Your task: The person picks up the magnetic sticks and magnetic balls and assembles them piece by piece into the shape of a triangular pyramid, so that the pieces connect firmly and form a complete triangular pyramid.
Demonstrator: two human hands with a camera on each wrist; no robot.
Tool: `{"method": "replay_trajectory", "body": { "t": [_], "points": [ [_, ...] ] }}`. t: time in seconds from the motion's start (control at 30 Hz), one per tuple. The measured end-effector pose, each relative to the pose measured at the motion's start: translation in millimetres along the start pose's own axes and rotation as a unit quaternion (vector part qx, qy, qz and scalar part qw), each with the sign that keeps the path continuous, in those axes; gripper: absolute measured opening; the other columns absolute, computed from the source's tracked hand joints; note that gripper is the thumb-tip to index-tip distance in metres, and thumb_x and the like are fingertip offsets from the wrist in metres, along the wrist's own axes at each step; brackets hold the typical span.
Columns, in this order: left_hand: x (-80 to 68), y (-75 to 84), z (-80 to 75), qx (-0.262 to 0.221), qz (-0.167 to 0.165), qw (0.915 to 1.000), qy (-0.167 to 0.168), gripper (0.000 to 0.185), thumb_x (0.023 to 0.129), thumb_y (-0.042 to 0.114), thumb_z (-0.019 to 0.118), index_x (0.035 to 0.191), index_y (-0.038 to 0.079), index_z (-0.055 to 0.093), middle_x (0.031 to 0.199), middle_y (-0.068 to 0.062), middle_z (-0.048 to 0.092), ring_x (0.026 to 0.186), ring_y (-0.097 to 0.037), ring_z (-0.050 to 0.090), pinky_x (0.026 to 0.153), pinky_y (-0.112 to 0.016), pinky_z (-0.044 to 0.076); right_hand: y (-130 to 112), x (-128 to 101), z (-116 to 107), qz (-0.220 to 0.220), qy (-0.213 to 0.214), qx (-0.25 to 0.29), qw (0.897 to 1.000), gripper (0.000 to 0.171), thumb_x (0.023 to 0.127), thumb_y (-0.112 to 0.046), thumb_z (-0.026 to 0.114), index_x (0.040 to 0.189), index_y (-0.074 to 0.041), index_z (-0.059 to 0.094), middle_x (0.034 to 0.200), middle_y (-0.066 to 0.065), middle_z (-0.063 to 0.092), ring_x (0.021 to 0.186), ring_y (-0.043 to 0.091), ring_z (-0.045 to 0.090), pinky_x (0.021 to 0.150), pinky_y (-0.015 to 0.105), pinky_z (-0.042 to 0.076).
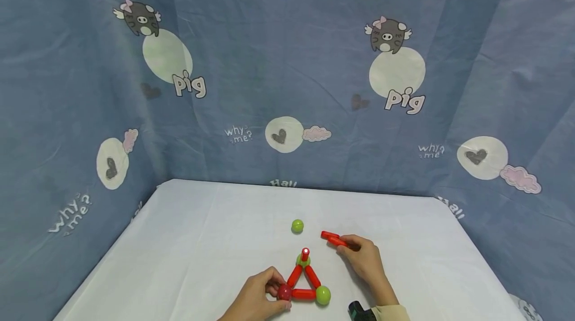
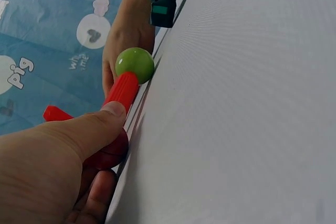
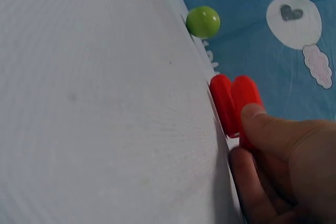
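Observation:
A triangle of red rods [image 1: 304, 294] and balls lies on the white table. Its near left corner is a red ball [image 1: 285, 292], which my left hand [image 1: 259, 294] grips between thumb and fingers. A green ball [image 1: 323, 295] forms the near right corner. At the far corner another green ball [image 1: 300, 261] carries a red rod [image 1: 305, 254] that sticks up. To the right, my right hand [image 1: 363, 259] pinches a loose red rod [image 3: 245, 94] between thumb and fingers. Right beside that rod lies a second loose red rod [image 3: 224, 106] on the table.
A single green ball [image 1: 297, 226] sits beyond the triangle, left of the loose rods. The white tablecloth [image 1: 202, 241] reaches back to a blue patterned curtain [image 1: 287, 61]. A dark device [image 1: 359, 311] is strapped at my right wrist, beside the sleeve.

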State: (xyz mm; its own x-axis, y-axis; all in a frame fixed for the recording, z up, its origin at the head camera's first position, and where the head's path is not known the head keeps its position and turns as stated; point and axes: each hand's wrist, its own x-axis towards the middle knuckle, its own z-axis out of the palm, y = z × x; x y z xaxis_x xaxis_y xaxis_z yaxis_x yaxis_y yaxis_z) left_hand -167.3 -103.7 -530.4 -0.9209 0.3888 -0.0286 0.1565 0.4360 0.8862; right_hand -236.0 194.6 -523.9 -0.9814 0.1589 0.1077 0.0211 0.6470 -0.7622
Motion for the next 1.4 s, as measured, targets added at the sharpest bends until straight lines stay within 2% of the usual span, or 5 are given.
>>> {"method": "replay_trajectory", "body": {
  "t": [0.37, 0.6, 0.73, 1.07, 1.4],
  "points": [
    [0.5, 0.1, 0.8, 0.010, -0.008, 0.9999, 0.010, 0.035, 0.077, 0.025, 0.090, 0.100, 0.019, 0.064, 0.086, 0.008, 0.066, 0.077, -0.005, 0.058, 0.069, -0.018, 0.049, -2.6, -1.1, -3.3, 0.020, -0.001, 0.050, 0.999, 0.025, 0.090, -0.017, 0.078, 0.115, -0.012, 0.078, 0.117, 0.011, 0.075, 0.112, 0.027, 0.066, 0.096, 0.047, 0.053],
    [1.7, -0.6, 1.0, 0.013, -0.002, 0.9997, 0.019, 0.037, 0.077, 0.023, 0.090, 0.101, 0.018, 0.063, 0.088, 0.008, 0.067, 0.078, -0.005, 0.059, 0.071, -0.017, 0.051, -4.6, 0.2, -6.5, 0.028, -0.008, 0.097, 0.995, 0.027, 0.091, -0.015, 0.077, 0.117, -0.010, 0.077, 0.118, 0.011, 0.075, 0.106, 0.020, 0.064, 0.085, 0.024, 0.052],
    [2.3, -0.7, 2.0, 0.017, -0.016, 0.9994, 0.025, 0.037, 0.076, 0.024, 0.091, 0.101, 0.020, 0.063, 0.088, 0.008, 0.067, 0.078, -0.006, 0.059, 0.071, -0.017, 0.051, -5.0, 0.2, -6.6, 0.032, -0.011, 0.117, 0.993, 0.027, 0.090, -0.015, 0.078, 0.116, -0.009, 0.076, 0.114, 0.010, 0.076, 0.100, 0.015, 0.064, 0.078, 0.017, 0.051],
    [2.3, -2.6, 0.5, 0.021, -0.001, 0.9988, 0.044, 0.038, 0.076, 0.023, 0.091, 0.102, 0.017, 0.064, 0.091, 0.007, 0.067, 0.078, -0.003, 0.059, 0.070, -0.017, 0.051, -9.1, -1.0, -10.3, 0.046, -0.018, 0.142, 0.989, 0.031, 0.092, -0.021, 0.076, 0.122, -0.011, 0.075, 0.123, 0.010, 0.073, 0.112, 0.021, 0.063, 0.084, 0.021, 0.051],
    [1.8, -3.9, 0.4, 0.013, 0.006, 0.9985, 0.053, 0.037, 0.077, 0.023, 0.090, 0.103, 0.016, 0.064, 0.093, 0.006, 0.069, 0.078, -0.002, 0.060, 0.069, -0.017, 0.051, -10.7, -2.0, -11.7, 0.037, -0.027, 0.164, 0.985, 0.032, 0.093, -0.018, 0.075, 0.124, -0.011, 0.074, 0.122, 0.012, 0.073, 0.115, 0.023, 0.063, 0.082, 0.014, 0.051]
  ]
}}
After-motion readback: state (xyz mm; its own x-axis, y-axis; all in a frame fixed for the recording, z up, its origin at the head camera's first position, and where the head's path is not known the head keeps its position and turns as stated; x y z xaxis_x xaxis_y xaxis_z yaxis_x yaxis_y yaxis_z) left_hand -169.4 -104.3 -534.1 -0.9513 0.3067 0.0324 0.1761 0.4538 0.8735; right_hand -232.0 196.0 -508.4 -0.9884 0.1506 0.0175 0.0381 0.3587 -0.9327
